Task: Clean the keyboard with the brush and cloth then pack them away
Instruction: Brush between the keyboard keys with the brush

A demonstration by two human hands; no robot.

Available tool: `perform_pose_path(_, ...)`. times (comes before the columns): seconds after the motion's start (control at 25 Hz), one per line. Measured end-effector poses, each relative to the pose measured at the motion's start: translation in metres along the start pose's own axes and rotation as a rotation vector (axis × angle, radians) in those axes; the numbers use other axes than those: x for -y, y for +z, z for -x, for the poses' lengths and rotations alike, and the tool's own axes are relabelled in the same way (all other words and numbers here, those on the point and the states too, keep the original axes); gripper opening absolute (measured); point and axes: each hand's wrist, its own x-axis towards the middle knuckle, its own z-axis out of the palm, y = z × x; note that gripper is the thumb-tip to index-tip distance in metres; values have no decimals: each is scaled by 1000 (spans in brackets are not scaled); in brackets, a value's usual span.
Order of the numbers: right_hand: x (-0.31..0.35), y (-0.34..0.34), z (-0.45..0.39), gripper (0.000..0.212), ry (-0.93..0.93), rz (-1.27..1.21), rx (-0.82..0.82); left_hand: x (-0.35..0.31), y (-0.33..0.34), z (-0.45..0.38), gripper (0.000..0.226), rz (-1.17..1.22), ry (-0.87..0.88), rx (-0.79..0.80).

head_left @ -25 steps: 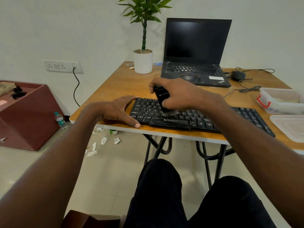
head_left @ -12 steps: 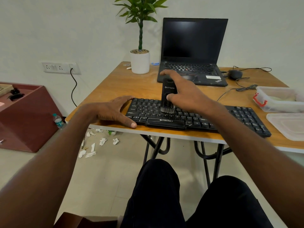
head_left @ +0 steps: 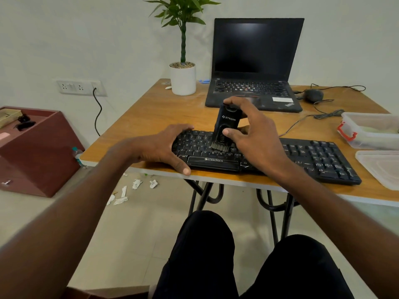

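Note:
A black keyboard (head_left: 313, 157) lies along the front edge of the wooden table (head_left: 155, 113). My right hand (head_left: 252, 134) grips a black brush (head_left: 226, 124) upright, thumb on its front and forefinger over its top. The grey bristles rest on the keys in the left half of the keyboard. My left hand (head_left: 159, 147) holds the keyboard's left end, thumb at the front edge and fingers curled over the back edge. No cloth is plainly visible.
A clear plastic box (head_left: 371, 130) with red clips stands at the right, its lid (head_left: 380, 169) lying in front of it. An open laptop (head_left: 254, 61), a potted plant (head_left: 183, 78) and a mouse (head_left: 313, 95) with its cable sit further back. Paper scraps litter the floor (head_left: 133, 186).
My right hand has tipped the brush from low and hidden under the palm to upright, and drawn it slightly back across the keys. My left hand has stayed on the keyboard's left end.

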Motion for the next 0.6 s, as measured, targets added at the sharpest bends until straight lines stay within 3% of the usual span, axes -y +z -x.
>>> perform_pose_path(0.16,-3,1,0,65,15,-27,-9,9,5,0,151,72,64,-84)
perform_pose_path(0.32,-2,1,-1,82,-24,196,143,12,5,0,153,97,86,-128)
perform_pose_path(0.44,-1,-11,-5,83,-24,329,114,10,7,-2,148,76,73,-117)
perform_pose_path(0.6,8,1,-10,80,-68,232,113,9,6,-3,147,68,53,-106)
